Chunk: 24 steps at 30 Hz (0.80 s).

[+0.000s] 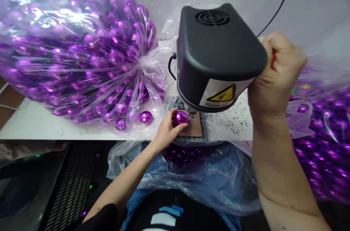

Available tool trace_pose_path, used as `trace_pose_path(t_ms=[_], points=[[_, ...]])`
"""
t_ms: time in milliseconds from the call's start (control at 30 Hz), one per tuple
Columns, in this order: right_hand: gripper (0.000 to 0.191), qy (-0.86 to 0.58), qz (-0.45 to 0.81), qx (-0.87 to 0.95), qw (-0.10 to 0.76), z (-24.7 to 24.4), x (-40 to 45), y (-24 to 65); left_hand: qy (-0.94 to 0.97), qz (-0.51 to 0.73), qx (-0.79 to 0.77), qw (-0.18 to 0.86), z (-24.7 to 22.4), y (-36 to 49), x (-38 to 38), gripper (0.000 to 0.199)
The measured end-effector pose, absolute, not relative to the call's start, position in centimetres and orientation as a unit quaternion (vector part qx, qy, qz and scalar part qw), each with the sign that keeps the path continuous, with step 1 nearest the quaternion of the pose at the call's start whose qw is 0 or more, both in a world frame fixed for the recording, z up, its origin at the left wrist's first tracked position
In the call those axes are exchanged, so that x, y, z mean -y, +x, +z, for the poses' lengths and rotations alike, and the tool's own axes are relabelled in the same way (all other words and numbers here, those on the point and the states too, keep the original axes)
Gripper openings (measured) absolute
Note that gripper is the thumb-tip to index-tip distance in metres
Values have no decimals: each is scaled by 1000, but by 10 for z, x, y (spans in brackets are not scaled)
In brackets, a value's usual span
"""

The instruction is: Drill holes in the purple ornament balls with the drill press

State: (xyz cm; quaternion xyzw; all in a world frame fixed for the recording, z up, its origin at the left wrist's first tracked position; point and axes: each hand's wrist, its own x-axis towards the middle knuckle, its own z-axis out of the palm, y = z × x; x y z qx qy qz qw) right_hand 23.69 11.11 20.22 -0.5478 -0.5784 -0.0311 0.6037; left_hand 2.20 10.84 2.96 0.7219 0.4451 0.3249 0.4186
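pinches a shiny purple faceted ball (181, 117) between the thumb and fingers of the left hand (167, 130), opened only as wide as the ball. reading the clock from there, with twelve away from the body, finds a bulky black machine housing (218, 47) leaning over from one o'clock, with a yellow warning label (224, 94) on its near face. holds the ball from the side and near edge, probably to steady it while leaving its top free beneath the housing. lies over the far left part of a flat brown board (194, 131); cannot tell whether touching it.

at two o'clock, curls the right hand (280, 59) into a closed fist beside the housing, around a small red piece (273, 57), perhaps part of a handle; mostly hidden by fingers.

at nine o'clock, shows a loose purple ball (146, 117) on the white tabletop (35, 121), likely within easy reach. at ten, bulges a large clear plastic bag of purple balls (82, 59), gathered at the neck, presumably against spilling. at six, over the lap, cradles more purple balls (183, 154) in clear plastic, perhaps as a catch.
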Motion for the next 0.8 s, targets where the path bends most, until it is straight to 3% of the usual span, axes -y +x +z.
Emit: trace_pose_path(t_ms=[267, 633, 800], points=[[47, -545, -31, 583, 601, 202, -111, 238, 803, 306, -433, 271, 23, 42, -105, 43], [44, -539, -25, 584, 607, 203, -111, 237, 783, 325, -431, 308, 17, 56, -103, 43], [42, -538, -28, 583, 608, 200, -110, 238, 753, 365, -452, 308, 11, 62, -101, 32]])
